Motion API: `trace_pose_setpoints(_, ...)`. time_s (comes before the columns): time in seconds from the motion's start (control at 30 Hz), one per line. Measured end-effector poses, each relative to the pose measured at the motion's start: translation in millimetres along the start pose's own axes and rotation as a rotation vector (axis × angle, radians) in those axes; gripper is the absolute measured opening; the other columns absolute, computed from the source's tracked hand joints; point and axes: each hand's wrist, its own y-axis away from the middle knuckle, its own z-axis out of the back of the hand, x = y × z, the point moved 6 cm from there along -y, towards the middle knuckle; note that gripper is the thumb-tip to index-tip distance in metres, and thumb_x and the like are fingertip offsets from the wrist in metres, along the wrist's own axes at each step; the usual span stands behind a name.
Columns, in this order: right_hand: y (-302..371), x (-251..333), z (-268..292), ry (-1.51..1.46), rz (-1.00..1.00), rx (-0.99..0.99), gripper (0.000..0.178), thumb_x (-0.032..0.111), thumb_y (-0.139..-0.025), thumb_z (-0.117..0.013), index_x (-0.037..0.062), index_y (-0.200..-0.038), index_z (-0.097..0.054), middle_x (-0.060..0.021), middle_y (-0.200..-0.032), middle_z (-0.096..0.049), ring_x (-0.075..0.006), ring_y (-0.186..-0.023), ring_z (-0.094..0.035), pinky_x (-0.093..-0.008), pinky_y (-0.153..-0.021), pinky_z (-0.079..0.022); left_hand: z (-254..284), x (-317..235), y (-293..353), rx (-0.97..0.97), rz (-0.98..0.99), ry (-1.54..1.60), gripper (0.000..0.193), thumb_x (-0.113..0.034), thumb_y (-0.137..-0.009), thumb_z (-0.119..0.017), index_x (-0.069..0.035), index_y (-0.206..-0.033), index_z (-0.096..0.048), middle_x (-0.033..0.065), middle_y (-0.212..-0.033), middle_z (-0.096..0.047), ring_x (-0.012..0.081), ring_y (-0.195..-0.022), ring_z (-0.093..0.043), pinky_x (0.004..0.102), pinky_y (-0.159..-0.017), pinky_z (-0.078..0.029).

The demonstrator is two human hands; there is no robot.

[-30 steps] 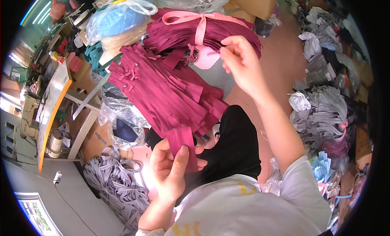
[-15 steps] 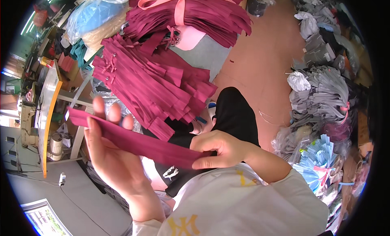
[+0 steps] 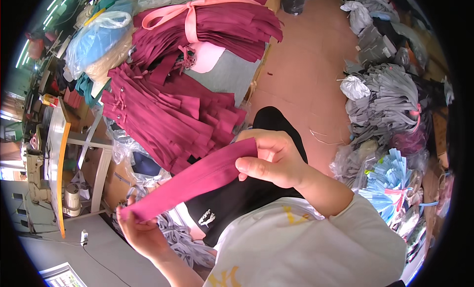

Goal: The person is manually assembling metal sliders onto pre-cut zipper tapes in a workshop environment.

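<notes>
A maroon zipper [image 3: 190, 184] is stretched between my two hands above my lap, slanting up from left to right, with a fine line of teeth along its middle. My left hand [image 3: 145, 237] pinches its lower end between thumb and fingers. At the upper end, my right hand [image 3: 276, 161] grips it, thumb on top and fingers beneath. Just beyond lies a fanned pile of maroon zippers [image 3: 168, 121], with small metal sliders and cord pulls at their left ends. Behind that pile rests a thick maroon zipper bundle [image 3: 232, 27] tied with a pink ribbon [image 3: 190, 22].
Grey zipper bundles [image 3: 385, 97] and a light blue bundle [image 3: 387, 183] line the right side. A clear bag with blue contents [image 3: 96, 42] sits back left. At the left stands an orange-edged table [image 3: 59, 153]. Reddish floor [image 3: 306, 64] runs between.
The zipper has swung from sloping down rightward to sloping up rightward. My left hand has dropped and its spread fingers have closed on the end; my right hand has risen slightly.
</notes>
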Motion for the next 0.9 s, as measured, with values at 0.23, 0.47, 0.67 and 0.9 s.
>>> trace_pose_setpoints(0.23,-16.4,20.2,-28.5,0.421,0.055,0.355,0.015,0.009,-0.082,-0.073,0.0001,-0.080,-0.061,-0.0065,-0.073,-0.055,-0.0162,-0.062,-0.050,-0.0312,-0.054,-0.037,-52.3,-14.1,13.2,-0.024,-0.642,-0.690,0.045,-0.010,-0.094,-0.060,0.004,-0.133,-0.043,0.0147,-0.114,-0.062,0.0242,-0.108,-0.059,0.0324,-0.090,-0.049)
trace_pose_setpoints(0.47,-17.5,19.2,-26.1,0.687,-0.008,0.401,0.022,0.014,-0.081,-0.077,0.0006,-0.075,-0.061,-0.0060,-0.069,-0.056,-0.0182,-0.056,-0.051,-0.0307,-0.050,-0.038,-165.8,36.4,28.8,0.930,-0.251,-0.616,0.029,-0.001,-0.088,-0.069,0.005,-0.115,-0.059,0.0106,-0.104,-0.063,0.0168,-0.081,-0.060,0.0254,-0.074,-0.046)
trace_pose_setpoints(0.67,-9.2,20.3,-8.0,0.567,0.058,0.064,0.012,0.006,-0.083,-0.076,-0.0011,-0.090,-0.069,-0.0064,-0.079,-0.064,-0.0122,-0.063,-0.056,-0.0259,-0.056,-0.042,-161.3,56.6,32.7,0.608,0.179,-0.206,0.017,0.005,-0.094,-0.061,0.004,-0.110,-0.057,0.0028,-0.092,-0.063,0.0044,-0.077,-0.054,0.0166,-0.067,-0.041)
trace_pose_setpoints(0.9,-9.0,24.4,-8.7,0.596,0.021,0.046,0.012,0.006,-0.083,-0.075,-0.0008,-0.091,-0.070,-0.0056,-0.077,-0.064,-0.0117,-0.063,-0.058,-0.0244,-0.056,-0.044,-167.0,57.6,30.6,0.648,0.119,-0.313,0.017,0.003,-0.094,-0.062,0.004,-0.110,-0.057,0.0044,-0.095,-0.065,0.0052,-0.079,-0.057,0.0167,-0.069,-0.044)
